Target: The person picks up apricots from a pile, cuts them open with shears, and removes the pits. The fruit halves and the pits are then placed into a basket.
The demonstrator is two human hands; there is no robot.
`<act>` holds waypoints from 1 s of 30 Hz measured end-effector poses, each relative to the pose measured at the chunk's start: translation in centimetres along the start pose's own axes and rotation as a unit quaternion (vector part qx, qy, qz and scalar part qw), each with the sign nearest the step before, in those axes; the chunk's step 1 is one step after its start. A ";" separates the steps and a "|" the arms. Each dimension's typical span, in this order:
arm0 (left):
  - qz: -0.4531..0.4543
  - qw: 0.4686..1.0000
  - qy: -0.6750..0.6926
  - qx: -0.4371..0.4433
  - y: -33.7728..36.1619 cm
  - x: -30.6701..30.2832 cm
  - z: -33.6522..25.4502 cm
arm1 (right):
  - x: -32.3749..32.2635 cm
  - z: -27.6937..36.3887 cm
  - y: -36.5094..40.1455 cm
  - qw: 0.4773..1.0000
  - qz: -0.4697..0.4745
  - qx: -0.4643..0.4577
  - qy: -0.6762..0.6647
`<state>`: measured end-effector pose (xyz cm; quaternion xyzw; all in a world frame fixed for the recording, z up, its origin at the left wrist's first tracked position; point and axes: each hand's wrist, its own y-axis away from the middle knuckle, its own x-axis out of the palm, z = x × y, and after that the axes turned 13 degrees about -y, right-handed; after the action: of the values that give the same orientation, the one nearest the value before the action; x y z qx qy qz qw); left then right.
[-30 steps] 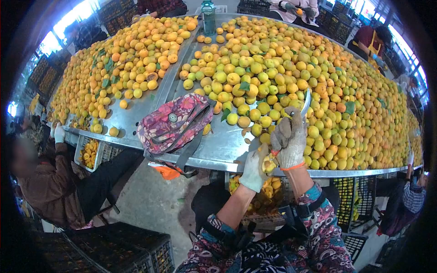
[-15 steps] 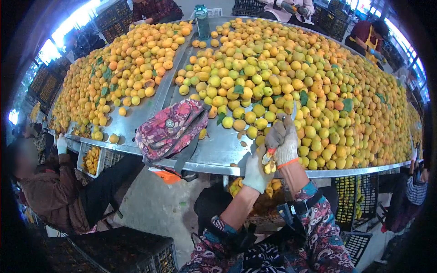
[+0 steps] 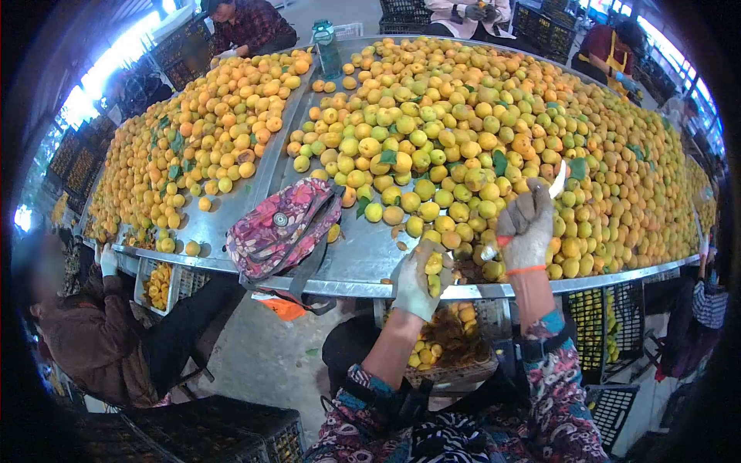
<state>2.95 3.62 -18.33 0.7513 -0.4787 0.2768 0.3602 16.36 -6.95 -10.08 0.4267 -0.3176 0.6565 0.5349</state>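
Note:
My left hand [image 3: 419, 282], in a pale work glove, is closed around a cut apricot [image 3: 434, 266] at the table's front edge. The flesh shows yellow between thumb and fingers. To the right, my gloved right hand [image 3: 528, 228] grips a knife [image 3: 558, 179] in its fist. The pale, curved blade points up, and some red shows at the lower side of the fist. Whole apricots [image 3: 463, 193], yellow to orange, lie heaped just beyond both hands. Below the edge, a crate [image 3: 455, 372] holds cut apricot pieces [image 3: 427, 353].
A floral backpack [image 3: 282, 228] lies on the metal table [image 3: 351, 258] to my left. Farther back stands a green bottle [image 3: 327, 52]. Black crates [image 3: 584, 332] stand at the lower right. A co-worker in brown [image 3: 96, 332] sits at left; others are around the table.
My hands have moved apart: the right has gone right and up with the knife, while the left has shifted slightly left with the apricot. The view has also moved slightly.

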 end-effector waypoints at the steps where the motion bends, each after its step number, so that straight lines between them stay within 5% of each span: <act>1: 0.010 1.000 0.000 0.008 -0.1 -0.2 0.3 | -0.4 1.0 0.7 1.000 -0.006 0.018 -0.017; 6: -0.049 0.982 -0.178 0.034 0.8 -0.5 -0.2 | -2.6 5.7 4.9 0.998 -0.027 0.005 0.054; 8: -0.038 0.906 -0.370 0.203 0.4 -2.8 -0.1 | -4.5 7.8 6.3 0.997 -0.052 -0.001 0.050; 10: -0.050 0.868 -0.432 0.240 -0.4 -3.1 -1.7 | -6.2 9.6 7.0 0.997 -0.067 -0.014 0.041; 12: -0.100 0.911 -0.379 0.130 -1.0 -2.4 -3.8 | -8.7 10.5 7.1 0.998 -0.058 -0.008 0.034; 16: -0.224 0.651 -0.672 0.274 -3.3 -0.8 -5.0 | -9.9 11.7 7.1 0.996 -0.072 -0.030 0.053; 20: -0.239 0.624 -0.672 0.318 -3.7 -0.7 -5.9 | -10.3 13.2 7.4 0.993 -0.102 -0.050 0.033; 24: -0.228 0.686 -0.609 0.326 -3.1 -1.1 -5.4 | -11.8 14.7 7.3 0.988 -0.146 -0.051 0.002; 27: -0.271 0.557 -0.690 0.375 -3.3 -3.0 -6.3 | -12.9 15.7 7.0 0.985 -0.159 -0.069 0.006; 28: -0.282 0.469 -0.779 0.307 -3.2 -3.6 -6.6 | -13.4 16.0 6.8 0.987 -0.149 -0.065 -0.010; 30: -0.248 0.412 -0.850 0.213 -3.7 -3.5 -6.3 | -13.6 16.4 6.8 0.988 -0.136 -0.064 -0.025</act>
<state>4.56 11.61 -18.31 0.7408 -0.2583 -0.5121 -0.3498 14.27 -28.71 -14.95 0.4470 -0.3111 0.5452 0.6373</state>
